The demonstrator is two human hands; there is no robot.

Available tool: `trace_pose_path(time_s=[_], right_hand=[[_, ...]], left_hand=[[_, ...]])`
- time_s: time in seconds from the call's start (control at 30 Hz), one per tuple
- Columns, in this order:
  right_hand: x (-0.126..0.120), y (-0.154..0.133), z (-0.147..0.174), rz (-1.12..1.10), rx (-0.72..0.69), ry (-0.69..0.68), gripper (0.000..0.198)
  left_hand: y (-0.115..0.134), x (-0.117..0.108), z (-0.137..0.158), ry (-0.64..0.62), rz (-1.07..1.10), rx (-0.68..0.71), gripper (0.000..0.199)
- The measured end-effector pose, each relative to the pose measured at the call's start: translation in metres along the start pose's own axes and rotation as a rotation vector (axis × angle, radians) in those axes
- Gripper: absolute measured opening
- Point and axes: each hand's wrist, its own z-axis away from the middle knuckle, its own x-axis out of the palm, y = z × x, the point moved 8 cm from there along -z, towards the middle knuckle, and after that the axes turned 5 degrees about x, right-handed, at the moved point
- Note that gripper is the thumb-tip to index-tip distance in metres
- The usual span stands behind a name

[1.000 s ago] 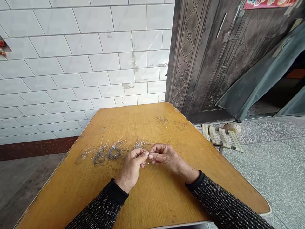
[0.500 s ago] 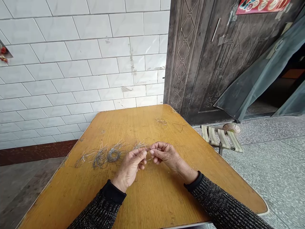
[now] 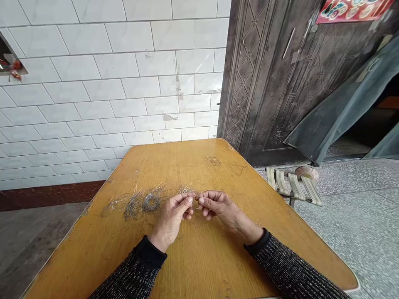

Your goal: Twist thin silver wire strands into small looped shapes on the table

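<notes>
Soft, even light brightens a white rectangular-tiled wall (image 3: 102, 89) and yellow-brown wooden table (image 3: 199, 257), leaving a black doorway opening (image 3: 366, 126) in deep shadow, as wide-angle distortion stretches the edges and thin grey metal wire coils (image 3: 151, 202) lose fine detail.

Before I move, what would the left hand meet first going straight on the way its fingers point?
Most likely the right hand: its fingertips face those of the left hand across a small gap, though depth is unclear.

Left hand (image 3: 172, 214) near right (image 3: 220, 206) (fingers (image 3: 187, 214) bent)
</notes>
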Motion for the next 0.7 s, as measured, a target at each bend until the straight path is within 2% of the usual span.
trace_pose_path(time_s=[0.2,0.43,0.6,0.7], right_hand=[[0.001,-0.003,0.001,0.022,-0.041,-0.008,0.033],[0.006,-0.007,0.003,0.024,-0.089,-0.053,0.031],[0.001,-0.008,-0.001,0.142,-0.139,0.039,0.037],[0.003,-0.011,-0.001,0.256,-0.173,0.044,0.040]], left_hand=[[-0.003,0.004,0.001,-0.021,0.097,-0.053,0.029],[-0.016,0.003,0.000,-0.024,0.254,-0.173,0.024],[-0.016,0.003,-0.001,-0.032,0.228,-0.154,0.021],[-0.013,0.003,-0.001,-0.026,0.161,-0.110,0.019]])
